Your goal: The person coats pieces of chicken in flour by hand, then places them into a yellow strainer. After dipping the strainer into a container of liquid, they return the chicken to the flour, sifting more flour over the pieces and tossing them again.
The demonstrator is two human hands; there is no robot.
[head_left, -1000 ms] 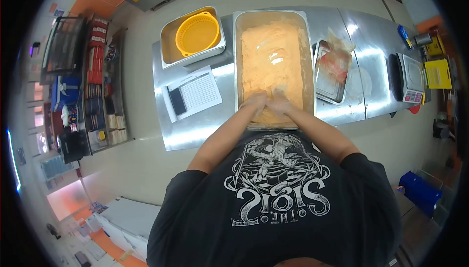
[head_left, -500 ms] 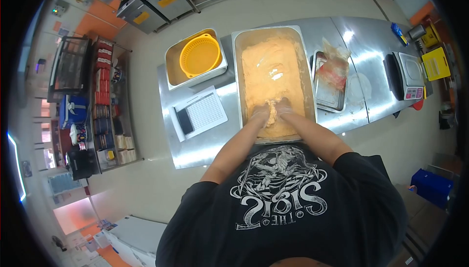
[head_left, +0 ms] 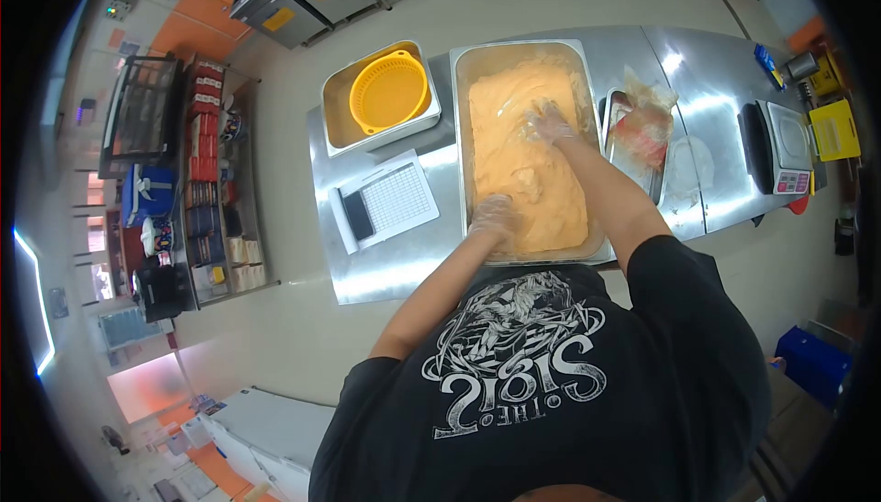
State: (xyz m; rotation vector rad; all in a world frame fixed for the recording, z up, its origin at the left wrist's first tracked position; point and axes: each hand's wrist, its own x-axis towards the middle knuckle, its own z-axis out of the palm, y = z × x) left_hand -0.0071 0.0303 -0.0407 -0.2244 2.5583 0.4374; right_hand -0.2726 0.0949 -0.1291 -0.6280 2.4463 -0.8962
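Note:
A deep metal pan [head_left: 466, 71] holds a soft, pale orange mixture [head_left: 514, 153] with a smeared, lumpy surface. Both hands wear clear plastic gloves. My right hand [head_left: 551, 123] reaches toward the pan's far right part, its spread fingers pressing into the mixture. Low at the near left side of the pan, my left hand [head_left: 496, 216] rests on the mixture with fingers stretched out and partly sunk in. A raised lump [head_left: 526, 181] of the mixture sits between the two hands.
Left of the pan stands another metal pan [head_left: 332, 126] with a yellow basket [head_left: 390, 94] in it. A white slicer-like board [head_left: 390, 199] lies nearer. To the right are a metal tray [head_left: 613, 117] with a plastic bag [head_left: 647, 130] and a scale [head_left: 785, 139].
My hands, together near the pan's close end before, have parted. The right has moved forward and right; the left has shifted slightly toward the left wall. The view has shifted a little.

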